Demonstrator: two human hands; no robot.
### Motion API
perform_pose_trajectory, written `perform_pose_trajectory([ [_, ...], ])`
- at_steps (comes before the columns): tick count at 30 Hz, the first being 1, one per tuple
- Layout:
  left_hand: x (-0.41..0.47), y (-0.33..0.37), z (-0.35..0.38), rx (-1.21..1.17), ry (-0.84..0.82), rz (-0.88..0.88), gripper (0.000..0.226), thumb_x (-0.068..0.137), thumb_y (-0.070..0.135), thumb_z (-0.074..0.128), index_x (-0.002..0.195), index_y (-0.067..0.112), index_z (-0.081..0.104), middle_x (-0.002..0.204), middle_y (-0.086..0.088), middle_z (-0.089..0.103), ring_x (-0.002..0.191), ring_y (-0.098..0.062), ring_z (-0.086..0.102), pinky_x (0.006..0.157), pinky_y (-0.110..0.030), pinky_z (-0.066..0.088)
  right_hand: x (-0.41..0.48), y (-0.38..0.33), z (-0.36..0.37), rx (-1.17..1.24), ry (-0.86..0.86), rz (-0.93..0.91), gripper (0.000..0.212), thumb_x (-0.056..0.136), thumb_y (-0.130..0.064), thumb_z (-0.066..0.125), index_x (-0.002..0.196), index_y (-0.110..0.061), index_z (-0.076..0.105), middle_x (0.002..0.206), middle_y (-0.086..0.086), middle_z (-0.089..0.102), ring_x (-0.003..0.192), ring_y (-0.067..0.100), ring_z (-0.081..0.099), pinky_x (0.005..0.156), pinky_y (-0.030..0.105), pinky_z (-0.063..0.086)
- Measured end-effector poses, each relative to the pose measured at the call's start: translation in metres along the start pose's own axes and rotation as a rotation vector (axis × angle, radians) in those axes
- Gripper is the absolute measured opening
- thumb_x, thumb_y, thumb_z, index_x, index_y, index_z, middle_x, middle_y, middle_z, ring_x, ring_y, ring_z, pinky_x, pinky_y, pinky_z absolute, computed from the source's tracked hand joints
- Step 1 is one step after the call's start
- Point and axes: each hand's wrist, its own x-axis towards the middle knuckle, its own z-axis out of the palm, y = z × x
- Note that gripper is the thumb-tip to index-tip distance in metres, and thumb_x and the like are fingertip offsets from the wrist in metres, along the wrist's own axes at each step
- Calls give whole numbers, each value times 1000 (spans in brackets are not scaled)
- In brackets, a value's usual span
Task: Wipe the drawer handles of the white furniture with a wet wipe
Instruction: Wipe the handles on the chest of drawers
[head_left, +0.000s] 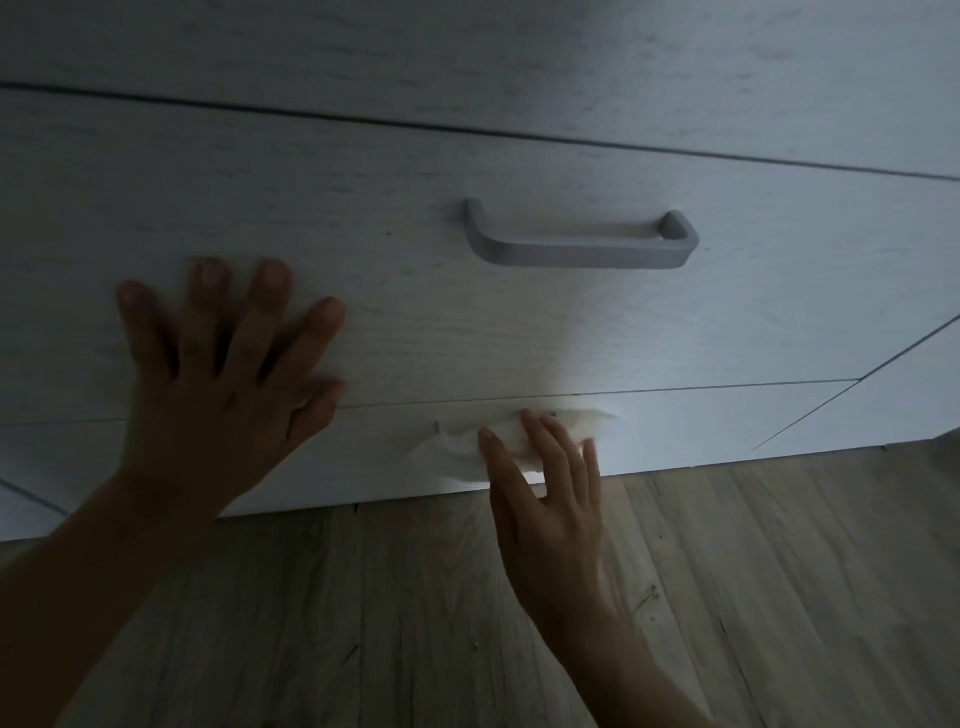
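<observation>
The white furniture (519, 338) fills the upper view, dimly lit. A grey bar handle (579, 244) sits on the middle drawer front, uncovered. On the bottom drawer (701, 426), a white wet wipe (457, 449) is draped over that drawer's handle, which is almost fully hidden. My right hand (545, 483) presses the wipe against that handle, fingers wrapped over it. My left hand (218, 374) lies flat with fingers spread on the middle drawer front, left of the grey handle, holding nothing.
A wood-grain plank floor (727, 597) runs below the furniture's bottom edge. A seam between drawer fronts (467, 130) crosses the top. Another panel (909, 395) angles away at the right.
</observation>
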Motion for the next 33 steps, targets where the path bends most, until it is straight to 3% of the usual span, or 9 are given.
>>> perform_pose_trajectory([
  [2,1,1,-2,-7,-11,-16,67,106,44,36,159,10,11,165,-13,-8,151,-34,-12,110,-71,13,3,-2,2,76,6,8,25,102,-25,43,124,-20,53,128,11,48,126,29,45,93,59,47],
  [4,3,3,-4,-18,-24,-29,67,106,43,37,159,9,12,165,-13,-7,151,-34,-11,89,-82,30,5,-3,5,138,35,2,22,101,-22,48,120,-14,57,122,11,54,121,28,50,88,54,49],
  [7,5,3,-5,-28,-42,-37,67,106,43,37,159,11,11,166,-11,-7,151,-32,-12,76,-85,32,4,-8,7,142,93,15,21,98,-16,56,118,-10,59,115,12,63,118,26,55,91,54,47],
  [12,3,3,-4,-21,-36,-35,66,106,41,37,159,10,13,166,-12,-5,151,-33,-11,73,-86,34,8,-11,8,122,145,34,16,100,-26,51,112,-18,59,114,8,64,116,20,55,104,52,40],
  [15,3,4,-4,-39,-32,-47,66,106,41,37,159,9,12,166,-12,-5,152,-33,-11,71,-86,36,12,-15,10,162,172,78,15,98,-32,53,104,-21,61,108,-1,55,103,15,57,105,48,39],
  [19,2,4,-3,-30,-22,-66,66,106,42,37,159,10,12,166,-12,-6,151,-33,-11,85,-84,30,15,-20,9,265,191,206,26,88,-43,63,96,-19,67,108,-2,49,101,12,51,88,43,50],
  [22,0,3,1,11,-7,-43,69,105,43,39,159,12,12,166,-11,-9,151,-33,-13,116,-64,-2,18,-23,6,373,250,390,45,71,-43,77,103,-17,58,115,1,43,111,8,42,94,19,44],
  [27,0,2,3,55,9,-15,70,104,45,39,159,14,10,165,-11,-10,151,-33,-12,118,-58,-9,17,-32,4,426,201,585,78,55,-34,89,116,-8,48,126,8,37,118,11,33,99,4,28],
  [33,-1,2,3,60,12,-18,70,105,45,39,159,14,8,165,-11,-11,151,-33,-13,118,-58,-8,29,-45,12,446,105,664,75,55,-37,89,113,-8,49,126,5,37,112,8,30,92,8,32],
])
